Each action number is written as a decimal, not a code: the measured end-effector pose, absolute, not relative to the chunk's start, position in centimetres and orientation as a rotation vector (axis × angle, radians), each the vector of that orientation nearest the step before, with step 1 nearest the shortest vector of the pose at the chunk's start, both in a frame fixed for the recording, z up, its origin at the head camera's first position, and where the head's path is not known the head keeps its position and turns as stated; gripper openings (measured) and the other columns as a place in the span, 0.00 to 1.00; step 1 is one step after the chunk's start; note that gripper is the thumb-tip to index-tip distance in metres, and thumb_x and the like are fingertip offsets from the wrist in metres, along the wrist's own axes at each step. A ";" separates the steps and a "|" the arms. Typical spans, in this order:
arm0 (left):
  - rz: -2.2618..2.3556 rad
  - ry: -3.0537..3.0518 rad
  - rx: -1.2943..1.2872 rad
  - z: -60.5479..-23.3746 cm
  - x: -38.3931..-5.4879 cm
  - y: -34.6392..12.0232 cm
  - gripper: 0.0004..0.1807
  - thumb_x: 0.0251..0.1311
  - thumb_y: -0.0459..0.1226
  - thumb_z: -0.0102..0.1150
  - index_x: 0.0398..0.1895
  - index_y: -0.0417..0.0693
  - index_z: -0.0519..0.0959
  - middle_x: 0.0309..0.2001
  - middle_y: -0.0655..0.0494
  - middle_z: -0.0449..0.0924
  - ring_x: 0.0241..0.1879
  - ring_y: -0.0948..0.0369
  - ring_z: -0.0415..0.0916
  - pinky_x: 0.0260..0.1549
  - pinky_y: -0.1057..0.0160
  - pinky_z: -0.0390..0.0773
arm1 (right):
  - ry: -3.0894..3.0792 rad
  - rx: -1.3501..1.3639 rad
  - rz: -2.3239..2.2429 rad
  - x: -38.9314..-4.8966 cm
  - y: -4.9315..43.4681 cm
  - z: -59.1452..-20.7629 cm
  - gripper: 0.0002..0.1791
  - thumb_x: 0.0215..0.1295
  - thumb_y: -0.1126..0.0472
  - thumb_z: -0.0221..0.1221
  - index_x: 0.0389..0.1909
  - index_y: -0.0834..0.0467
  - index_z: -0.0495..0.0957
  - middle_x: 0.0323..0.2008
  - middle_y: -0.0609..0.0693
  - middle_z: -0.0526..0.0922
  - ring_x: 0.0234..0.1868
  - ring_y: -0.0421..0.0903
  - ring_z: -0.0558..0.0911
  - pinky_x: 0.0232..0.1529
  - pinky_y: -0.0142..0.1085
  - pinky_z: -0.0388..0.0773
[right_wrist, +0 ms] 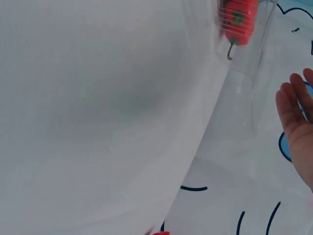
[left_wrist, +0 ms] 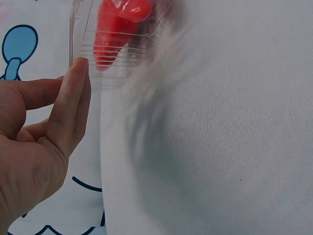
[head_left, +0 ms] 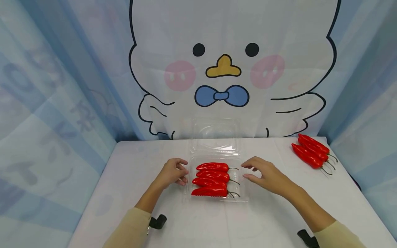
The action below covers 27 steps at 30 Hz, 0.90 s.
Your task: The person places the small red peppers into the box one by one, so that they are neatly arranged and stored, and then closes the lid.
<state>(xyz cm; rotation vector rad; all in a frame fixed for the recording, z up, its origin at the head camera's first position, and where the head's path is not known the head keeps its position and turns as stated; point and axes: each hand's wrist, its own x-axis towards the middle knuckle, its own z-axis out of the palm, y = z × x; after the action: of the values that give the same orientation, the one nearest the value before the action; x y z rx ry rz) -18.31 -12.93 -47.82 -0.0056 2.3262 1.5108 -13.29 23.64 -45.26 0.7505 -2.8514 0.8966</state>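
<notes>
A clear plastic clamshell box (head_left: 188, 193) lies on the table with its lid (head_left: 215, 146) raised at the back. Several red chili peppers (head_left: 212, 176) lie side by side in its base, stems to the right. My left hand (head_left: 173, 172) is at the box's left side, fingers loosely bent; in the left wrist view its fingertips (left_wrist: 80, 62) are right at the ribbed wall. On the other side, my right hand (head_left: 266, 174) hovers by the box's right edge with thumb and fingers apart, holding nothing. The right wrist view shows its fingers (right_wrist: 288, 105) relaxed, away from the box.
Three more red peppers (head_left: 313, 151) lie together at the table's back right corner. The table has a white cloth (head_left: 204, 224). Behind it hangs a curtain (head_left: 223, 31) with a cartoon bird, and blue curtains (head_left: 56, 131) close in both sides.
</notes>
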 end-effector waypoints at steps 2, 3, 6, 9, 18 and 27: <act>1.511 2.325 -0.001 -47.9 -18.3 -13.0 0.21 0.67 0.29 0.64 0.62 0.36 0.76 0.38 0.42 0.83 0.23 0.57 0.86 0.25 0.61 0.88 | -2.848 0.690 0.873 -13.3 24.5 -45.1 0.20 0.64 0.57 0.71 0.57 0.52 0.81 0.53 0.49 0.85 0.49 0.51 0.85 0.47 0.47 0.90; 1.515 2.322 -0.006 -47.9 -18.3 -13.0 0.21 0.67 0.29 0.64 0.62 0.36 0.76 0.38 0.42 0.83 0.23 0.57 0.86 0.25 0.61 0.88 | -2.850 0.658 0.861 -13.3 24.9 -45.0 0.21 0.64 0.56 0.71 0.57 0.52 0.80 0.54 0.51 0.85 0.50 0.53 0.85 0.47 0.48 0.90; 1.516 2.325 0.004 -47.9 -18.3 -13.0 0.21 0.67 0.28 0.64 0.62 0.36 0.76 0.39 0.42 0.83 0.23 0.57 0.85 0.25 0.60 0.88 | -2.857 0.562 0.851 -13.4 26.3 -44.9 0.25 0.65 0.55 0.70 0.61 0.55 0.78 0.59 0.56 0.83 0.53 0.58 0.85 0.50 0.54 0.88; 1.518 2.321 0.004 -47.9 -18.4 -13.0 0.21 0.67 0.28 0.64 0.62 0.36 0.76 0.39 0.41 0.83 0.23 0.58 0.85 0.25 0.60 0.88 | -2.865 0.467 0.858 -13.4 27.7 -44.6 0.27 0.66 0.54 0.69 0.64 0.57 0.76 0.62 0.59 0.81 0.56 0.63 0.83 0.51 0.60 0.86; 1.522 2.316 0.001 -47.8 -18.5 -13.2 0.21 0.67 0.28 0.63 0.63 0.36 0.75 0.38 0.42 0.83 0.24 0.57 0.86 0.26 0.60 0.89 | -2.806 0.373 0.845 -13.2 30.9 -44.1 0.31 0.64 0.56 0.71 0.66 0.59 0.75 0.61 0.63 0.81 0.57 0.66 0.81 0.48 0.64 0.85; 1.511 2.311 -0.004 -47.8 -18.4 -13.1 0.21 0.67 0.28 0.63 0.63 0.36 0.75 0.40 0.41 0.83 0.23 0.57 0.86 0.26 0.60 0.89 | -2.846 0.184 0.780 -13.2 34.7 -44.4 0.37 0.64 0.54 0.71 0.70 0.62 0.70 0.67 0.70 0.73 0.66 0.72 0.70 0.50 0.72 0.78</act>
<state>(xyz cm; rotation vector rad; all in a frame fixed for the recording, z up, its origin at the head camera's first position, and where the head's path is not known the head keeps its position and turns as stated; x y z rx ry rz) -18.41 -13.11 -47.77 -0.0037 2.3114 1.5112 -13.21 34.71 -44.36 0.1842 -2.8461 0.7805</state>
